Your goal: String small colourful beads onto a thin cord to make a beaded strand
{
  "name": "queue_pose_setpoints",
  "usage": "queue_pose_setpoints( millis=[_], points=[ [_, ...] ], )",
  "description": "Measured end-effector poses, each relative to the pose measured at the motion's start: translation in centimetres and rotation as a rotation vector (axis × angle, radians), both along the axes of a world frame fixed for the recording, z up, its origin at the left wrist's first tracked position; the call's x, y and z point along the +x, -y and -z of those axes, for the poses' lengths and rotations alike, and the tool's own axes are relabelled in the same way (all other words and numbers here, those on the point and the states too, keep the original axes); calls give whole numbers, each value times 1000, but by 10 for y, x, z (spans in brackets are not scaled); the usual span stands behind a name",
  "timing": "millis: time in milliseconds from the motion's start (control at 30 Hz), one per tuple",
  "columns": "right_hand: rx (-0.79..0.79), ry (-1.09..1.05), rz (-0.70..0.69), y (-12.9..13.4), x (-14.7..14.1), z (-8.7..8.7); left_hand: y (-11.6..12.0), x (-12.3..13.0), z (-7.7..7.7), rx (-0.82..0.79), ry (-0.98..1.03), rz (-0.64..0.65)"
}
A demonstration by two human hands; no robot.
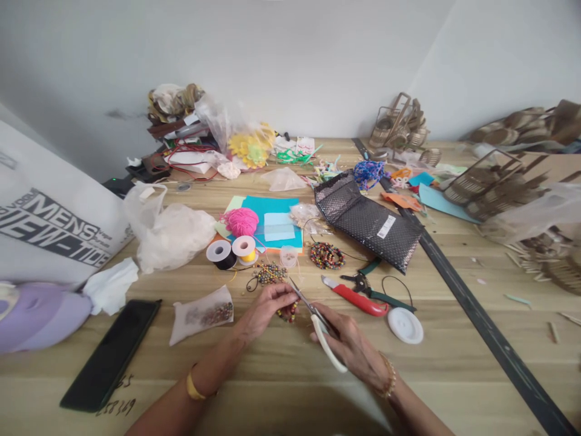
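Between the thumb and fingers of my left hand (265, 309) hangs a small beaded bracelet (287, 313) of multicoloured beads. My right hand (347, 339) grips a pair of scissors (323, 339) with white handles, their blades pointing up and left to the bracelet near my left fingertips. Whether the blades touch the cord is too small to tell. Just beyond my hands lie loose beads (271, 274) and a coil of beaded strands (325, 256). A small clear cup (288, 257) stands between them.
Right of my hands lie a red utility knife (358, 298), green-handled pliers (385, 297) and a white spool lid (405, 325). Black and yellow thread spools (221, 255), pink yarn (242, 222) and a black bubble mailer (376, 230) sit further back. A bead pouch (202, 315) and phone (111, 354) lie left.
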State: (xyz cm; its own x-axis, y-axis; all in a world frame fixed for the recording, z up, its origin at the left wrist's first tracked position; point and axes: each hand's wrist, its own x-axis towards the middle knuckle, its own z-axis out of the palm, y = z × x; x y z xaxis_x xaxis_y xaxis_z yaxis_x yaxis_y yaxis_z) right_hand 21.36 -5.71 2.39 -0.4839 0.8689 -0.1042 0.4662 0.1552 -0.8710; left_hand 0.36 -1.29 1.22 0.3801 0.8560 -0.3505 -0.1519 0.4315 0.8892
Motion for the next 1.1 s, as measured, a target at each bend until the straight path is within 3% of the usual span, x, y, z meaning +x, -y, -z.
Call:
queue_pose_setpoints(
  millis=[367, 667, 1100],
  points=[
    [-251, -235, -40, -8, 6, -1, -1, -2, 3, 9, -18, 16],
    [-136, -29, -48, -7, 10, -3, -3, -5, 0, 23, -40, 90],
    [59, 65, -71, -8, 13, -3, -4, -6, 1, 47, -36, 92]
  ],
)
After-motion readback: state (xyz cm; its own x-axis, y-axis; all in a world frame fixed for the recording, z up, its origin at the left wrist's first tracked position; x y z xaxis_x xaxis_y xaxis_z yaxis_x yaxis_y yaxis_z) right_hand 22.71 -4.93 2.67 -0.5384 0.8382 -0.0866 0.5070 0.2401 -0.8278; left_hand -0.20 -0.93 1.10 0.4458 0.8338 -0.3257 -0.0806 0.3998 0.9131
